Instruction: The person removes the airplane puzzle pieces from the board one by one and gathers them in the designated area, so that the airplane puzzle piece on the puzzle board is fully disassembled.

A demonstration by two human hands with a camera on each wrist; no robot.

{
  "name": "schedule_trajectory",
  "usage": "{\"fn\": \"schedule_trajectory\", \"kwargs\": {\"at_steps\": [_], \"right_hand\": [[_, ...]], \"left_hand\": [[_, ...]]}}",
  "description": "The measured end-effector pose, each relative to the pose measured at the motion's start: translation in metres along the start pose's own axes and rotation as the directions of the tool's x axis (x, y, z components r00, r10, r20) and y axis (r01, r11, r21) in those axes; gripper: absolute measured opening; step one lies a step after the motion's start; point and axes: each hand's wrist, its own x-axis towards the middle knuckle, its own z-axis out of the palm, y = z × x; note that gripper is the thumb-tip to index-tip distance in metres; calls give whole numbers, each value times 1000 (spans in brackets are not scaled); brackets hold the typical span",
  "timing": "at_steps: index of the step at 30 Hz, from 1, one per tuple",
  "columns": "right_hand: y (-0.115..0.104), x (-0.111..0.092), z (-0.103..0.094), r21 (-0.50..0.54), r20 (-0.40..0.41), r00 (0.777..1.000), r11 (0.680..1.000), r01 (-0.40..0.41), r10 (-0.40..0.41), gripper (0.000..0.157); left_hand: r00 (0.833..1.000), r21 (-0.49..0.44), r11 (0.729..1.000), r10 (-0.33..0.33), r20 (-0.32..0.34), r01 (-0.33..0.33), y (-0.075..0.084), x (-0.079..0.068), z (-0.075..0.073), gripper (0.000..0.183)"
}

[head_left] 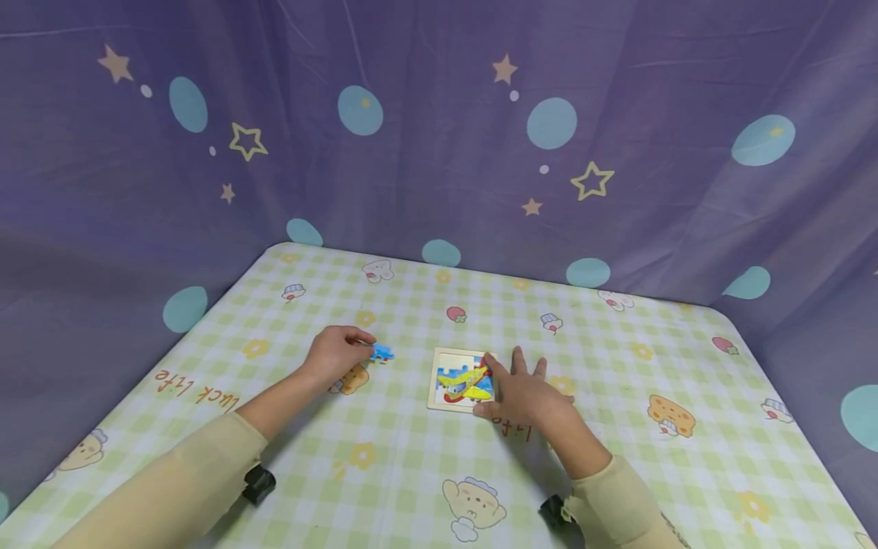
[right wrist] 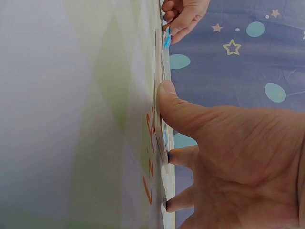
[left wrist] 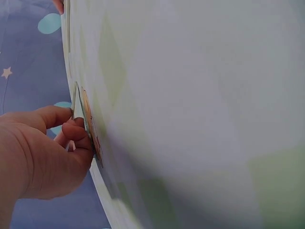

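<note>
Cream fabric sleeves (head_left: 171, 480) foremost, left hand (head_left: 339, 353) pinching blue jigsaw piece (head_left: 382, 352) left of square wooden-framed airplane puzzle (head_left: 454, 361), right hand (head_left: 527, 393) spread, touching puzzle's edge, orange "luck life" lettering (head_left: 197, 391) on green-checked tablecloth (head_left: 405, 496)

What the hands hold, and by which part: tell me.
The left hand pinches a blue jigsaw piece by its left edge; the right hand only touches the puzzle frame.

Square wooden jigsaw puzzle (head_left: 435, 375), flat on the tabletop (head_left: 405, 488), showing a yellow-and-red airplane on blue, with a pale gap at its upper left; the right grip (head_left: 527, 393) touches its right side. Left of it, a blue jigsaw piece (head_left: 382, 352) is pinched in the left grip (head_left: 338, 352).
</note>
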Motion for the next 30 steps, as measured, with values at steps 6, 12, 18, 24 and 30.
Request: {"fn": "schedule_trajectory", "kwargs": {"at_steps": [6, 12, 18, 24, 30], "right_hand": [[0, 0, 0, -1, -5, 1000, 1000, 5, -5, 93], [0, 0, 0, -2, -6, 1000, 1000, 5, -5, 93], [1, 0, -1, 0, -3, 1000, 1000, 2, -2, 94], [0, -2, -2, 2, -8, 1000, 1000, 3, -3, 99], [1, -3, -1, 6, -19, 1000, 1000, 2, -2, 103]], "left_hand": [[1000, -10, 1000, -16, -10, 16, 0, 1, 0, 19], [998, -24, 999, -42, -39, 41, 3, 1, -1, 20], [998, -36, 999, -26, -56, 24, 5, 1, 1, 20], [999, -53, 998, 16, -47, -18, 9, -1, 3, 20], [1000, -97, 995, 25, -4, -25, 14, -3, 8, 20]]}}
